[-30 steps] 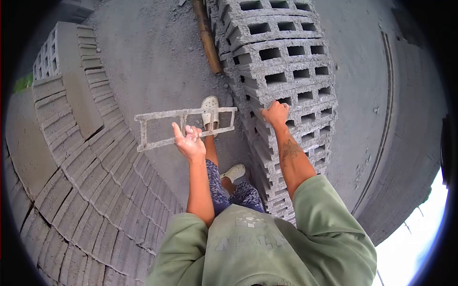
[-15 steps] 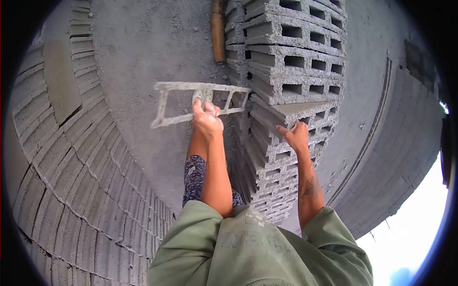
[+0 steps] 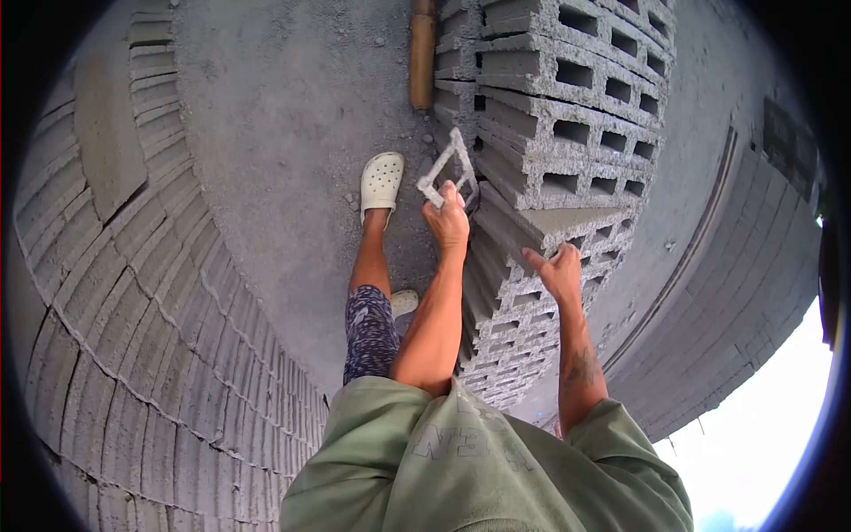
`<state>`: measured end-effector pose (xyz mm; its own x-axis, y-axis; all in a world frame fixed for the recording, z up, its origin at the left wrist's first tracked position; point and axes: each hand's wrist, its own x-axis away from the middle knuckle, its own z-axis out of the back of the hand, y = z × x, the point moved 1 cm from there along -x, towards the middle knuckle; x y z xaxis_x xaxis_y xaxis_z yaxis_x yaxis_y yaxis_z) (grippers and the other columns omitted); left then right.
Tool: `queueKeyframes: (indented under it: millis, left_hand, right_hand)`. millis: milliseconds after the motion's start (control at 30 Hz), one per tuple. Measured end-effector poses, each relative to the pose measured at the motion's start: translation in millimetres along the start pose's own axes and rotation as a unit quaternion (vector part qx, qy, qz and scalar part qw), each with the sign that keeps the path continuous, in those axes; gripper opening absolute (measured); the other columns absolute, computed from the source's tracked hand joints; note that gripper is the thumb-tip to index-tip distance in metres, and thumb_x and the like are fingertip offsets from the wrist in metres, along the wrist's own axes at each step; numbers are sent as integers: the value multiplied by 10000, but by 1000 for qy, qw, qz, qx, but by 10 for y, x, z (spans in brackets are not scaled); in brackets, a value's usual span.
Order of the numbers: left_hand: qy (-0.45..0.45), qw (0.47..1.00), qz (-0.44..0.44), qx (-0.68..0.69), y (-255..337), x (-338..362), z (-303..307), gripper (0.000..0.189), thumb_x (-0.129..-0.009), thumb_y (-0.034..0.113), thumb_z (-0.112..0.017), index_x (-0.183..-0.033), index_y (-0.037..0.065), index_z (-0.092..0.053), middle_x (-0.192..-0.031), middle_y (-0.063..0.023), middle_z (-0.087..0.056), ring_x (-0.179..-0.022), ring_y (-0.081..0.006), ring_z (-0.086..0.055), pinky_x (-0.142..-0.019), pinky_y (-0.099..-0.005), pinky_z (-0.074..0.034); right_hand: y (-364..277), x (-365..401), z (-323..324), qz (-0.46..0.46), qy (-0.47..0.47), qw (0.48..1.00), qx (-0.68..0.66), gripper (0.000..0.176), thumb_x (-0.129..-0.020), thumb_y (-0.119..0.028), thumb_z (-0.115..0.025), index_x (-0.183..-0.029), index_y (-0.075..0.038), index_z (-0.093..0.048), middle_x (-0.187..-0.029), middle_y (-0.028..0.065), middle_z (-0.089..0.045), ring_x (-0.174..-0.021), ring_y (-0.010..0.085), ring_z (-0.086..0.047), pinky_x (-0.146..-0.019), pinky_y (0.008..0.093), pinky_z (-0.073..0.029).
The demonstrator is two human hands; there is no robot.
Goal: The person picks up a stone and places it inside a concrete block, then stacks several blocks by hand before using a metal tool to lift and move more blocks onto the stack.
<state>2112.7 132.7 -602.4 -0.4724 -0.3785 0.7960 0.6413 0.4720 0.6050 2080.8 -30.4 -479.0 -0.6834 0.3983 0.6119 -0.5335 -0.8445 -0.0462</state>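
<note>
A narrow, cement-crusted frame with crossbars (image 3: 427, 187) is gripped in my left hand (image 3: 450, 223), held above the ground beside the block stack. It is seen nearly end-on, so most of its length is hidden. My right hand (image 3: 561, 270) rests on a hollow concrete block (image 3: 567, 219) that leans in the row, with the thumb along its near edge and the fingers curled at its holed face. How far the fingertips reach into the hole cannot be made out. More hollow blocks (image 3: 596, 146) stand stacked tightly beyond that hand.
A long stack of grey blocks (image 3: 133, 355) curves along the left. On the dusty ground (image 3: 275, 133) stands my foot in a pale clog (image 3: 383, 180). A bamboo pole (image 3: 423, 58) lies against the right stack. Another block wall (image 3: 736, 266) is at far right.
My left hand has moved right, towards the stack, and the frame has turned from broadside to nearly end-on. My right hand stays on the same block.
</note>
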Motion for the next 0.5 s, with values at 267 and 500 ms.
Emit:
queueKeyframes:
  millis: [267, 500]
  left_hand:
    - [62, 956, -23, 285, 1441, 29, 1000, 381, -825, 292, -427, -503, 133, -297, -442, 12, -244, -387, -112, -254, -429, -259, -238]
    - [70, 989, 43, 121, 306, -85, -9, 375, -800, 217, -516, -486, 40, -410, -459, -22, -408, -384, -106, -347, -386, -255, -259]
  right_hand:
    - [24, -75, 23, -10, -10, 1000, -1, 549, -577, -427, -732, -566, 69, -497, -841, 277, -534, -872, 398, -484, -823, 422, -366]
    - [61, -51, -1, -2, -28, 1000, 12, 548, -595, -424, -720, -564, 75, -494, -838, 288, -539, -912, 403, -470, -837, 421, -359]
